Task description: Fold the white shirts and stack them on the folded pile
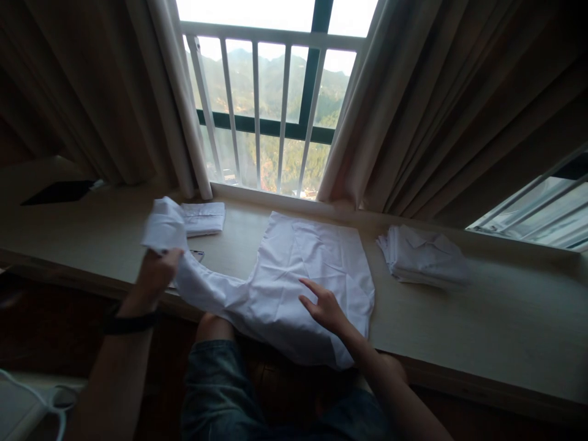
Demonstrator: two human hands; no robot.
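Observation:
A white shirt (312, 263) lies spread on the pale window ledge (496, 318), its lower edge hanging over the front. My left hand (158, 275) is closed on one sleeve of it and holds the bunched end up, off to the left; that end is blurred. Over the shirt's body is my right hand (324, 306), thumb and index finger apart, with nothing between them. Whether its fingertips touch the cloth I cannot tell.
Behind the raised sleeve sits a folded white garment (204, 218). A stack of folded white shirts (420, 254) is on the right. A small dark-edged object (197, 255) lies partly hidden by the sleeve. At far left is a flat black item (57, 192). Curtains (413, 110) flank the barred window (271, 116).

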